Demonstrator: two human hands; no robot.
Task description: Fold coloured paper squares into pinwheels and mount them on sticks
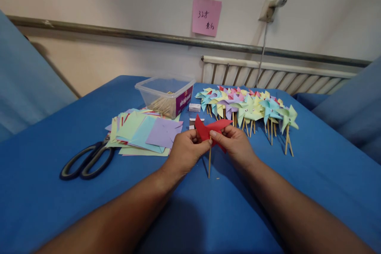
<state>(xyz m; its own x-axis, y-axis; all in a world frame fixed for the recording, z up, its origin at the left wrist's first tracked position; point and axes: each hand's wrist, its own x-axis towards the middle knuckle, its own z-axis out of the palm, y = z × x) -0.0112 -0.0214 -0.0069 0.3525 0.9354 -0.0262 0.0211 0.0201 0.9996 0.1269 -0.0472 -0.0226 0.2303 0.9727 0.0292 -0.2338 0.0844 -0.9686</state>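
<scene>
My left hand and my right hand meet over the blue table, both pinching a red paper pinwheel. Its thin wooden stick hangs down between my hands, its tip close to the cloth. The paper blades are partly hidden by my fingers. Behind my hands lies a row of finished pastel pinwheels on sticks.
A fanned pile of coloured paper squares lies at left, with black-handled scissors beside it. A clear plastic box of sticks stands behind, small white boxes near it. The blue cloth table ends at a wall with a radiator.
</scene>
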